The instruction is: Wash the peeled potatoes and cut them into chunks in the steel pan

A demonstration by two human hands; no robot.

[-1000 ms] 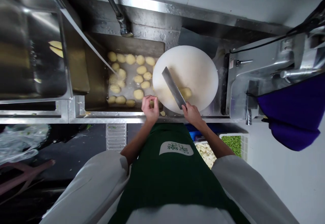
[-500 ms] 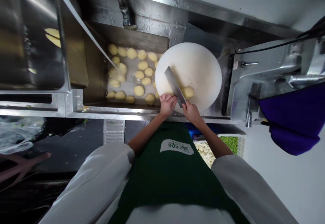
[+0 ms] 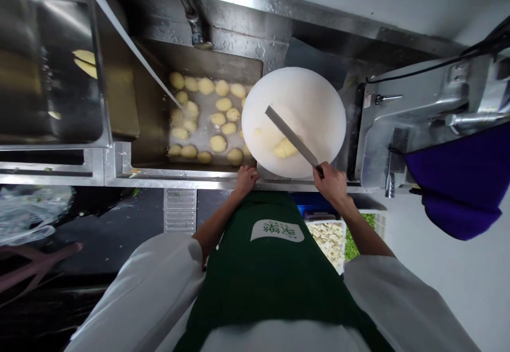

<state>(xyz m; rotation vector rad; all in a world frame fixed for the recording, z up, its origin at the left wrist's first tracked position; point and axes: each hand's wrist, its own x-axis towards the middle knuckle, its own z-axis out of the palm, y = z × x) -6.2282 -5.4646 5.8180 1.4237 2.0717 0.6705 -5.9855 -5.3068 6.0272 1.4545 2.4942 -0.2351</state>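
Potato (image 3: 285, 148), marked by cut lines, lies on the near part of the round white board, beside the knife blade. The steel sink (image 3: 223, 65), largest here, holds water and many peeled potatoes (image 3: 218, 143). The board (image 3: 319, 102) sits to its right, overlapping its edge. Across the board slants the knife (image 3: 294, 139), its handle gripped in the right hand (image 3: 331, 183). The left hand (image 3: 246, 178) is at the sink's front rim, fingers curled; whether it holds anything, I cannot tell. Smallest, a pale bit (image 3: 257, 131) lies on the board's left side.
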